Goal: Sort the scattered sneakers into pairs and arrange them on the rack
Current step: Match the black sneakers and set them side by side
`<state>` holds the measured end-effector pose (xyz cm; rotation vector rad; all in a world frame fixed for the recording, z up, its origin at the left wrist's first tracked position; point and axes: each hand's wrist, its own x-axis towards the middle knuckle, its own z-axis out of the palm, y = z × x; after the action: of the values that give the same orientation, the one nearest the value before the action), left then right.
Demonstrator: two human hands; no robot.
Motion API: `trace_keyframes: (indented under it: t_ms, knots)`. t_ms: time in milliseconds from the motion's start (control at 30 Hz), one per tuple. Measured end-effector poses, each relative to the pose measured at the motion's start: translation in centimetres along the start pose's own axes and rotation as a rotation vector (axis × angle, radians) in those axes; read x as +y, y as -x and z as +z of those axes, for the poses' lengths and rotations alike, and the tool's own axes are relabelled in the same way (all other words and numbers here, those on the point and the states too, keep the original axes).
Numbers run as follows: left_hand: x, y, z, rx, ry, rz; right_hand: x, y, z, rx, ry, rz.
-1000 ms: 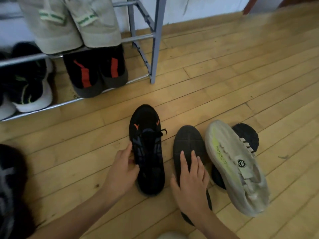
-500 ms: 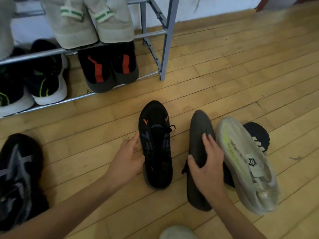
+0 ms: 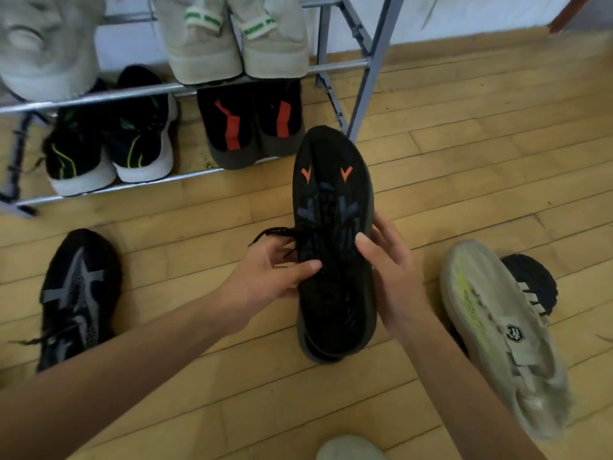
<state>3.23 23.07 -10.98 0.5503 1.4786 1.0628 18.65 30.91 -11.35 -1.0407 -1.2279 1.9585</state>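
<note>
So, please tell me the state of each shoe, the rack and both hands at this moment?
Black shoes with orange marks: stacked as a pair, held up by both hands.
Left hand: closed on the pair's left side.
Right hand: closed on its right side.
Black and grey sneaker: upright on floor, untouched.
Beige sneaker: lying on its side, over a black shoe.
Rack: both visible shelves hold shoes.

A room in a home, likely by an entry: a floor [image 3: 481, 167] of worn wooden planks, a pale wall [image 3: 464, 14] at twelve o'clock, and a metal shoe rack [image 3: 374, 61] at eleven o'clock, its two shelves holding paired sneakers [image 3: 139, 134].
</note>
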Motion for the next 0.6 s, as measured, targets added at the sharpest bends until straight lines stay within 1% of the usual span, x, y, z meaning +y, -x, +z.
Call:
trace_keyframes:
  t_ms: [67,100,200,300,367,467,533,600]
  knots:
    - [-0.7,0.2,-0.7,0.083,-0.074,0.014,0.7,-0.1,0.3,0.018,0.23,-0.003]
    - [-1.1,0.2,-0.8,0.118,-0.118,0.027,1.2,-0.2,0.4,0.027,0.293,-0.001]
    - [-1.6,-0.1,-1.0,0.176,-0.179,0.059,2.1,-0.5,0.9,0.014,0.339,-0.025]
    - [-1.3,-0.3,-1.0,0.191,-0.2,0.105,2.0,-0.8,1.2,0.028,0.348,-0.068]
    - [-1.0,-0.5,-0.7,0.195,-0.207,0.127,1.8,-0.8,1.1,0.053,0.423,-0.091]
    - [-0.3,-0.9,-0.1,0.153,-0.218,0.181,1.3,-0.7,0.4,0.138,0.512,-0.124]
    - [0.0,-1.1,0.4,0.07,-0.189,0.209,0.7,-0.9,-1.2,0.198,0.465,-0.129]
    - [-0.3,-1.2,0.8,0.007,-0.156,0.145,-0.3,-1.3,-3.7,0.24,0.485,-0.109]
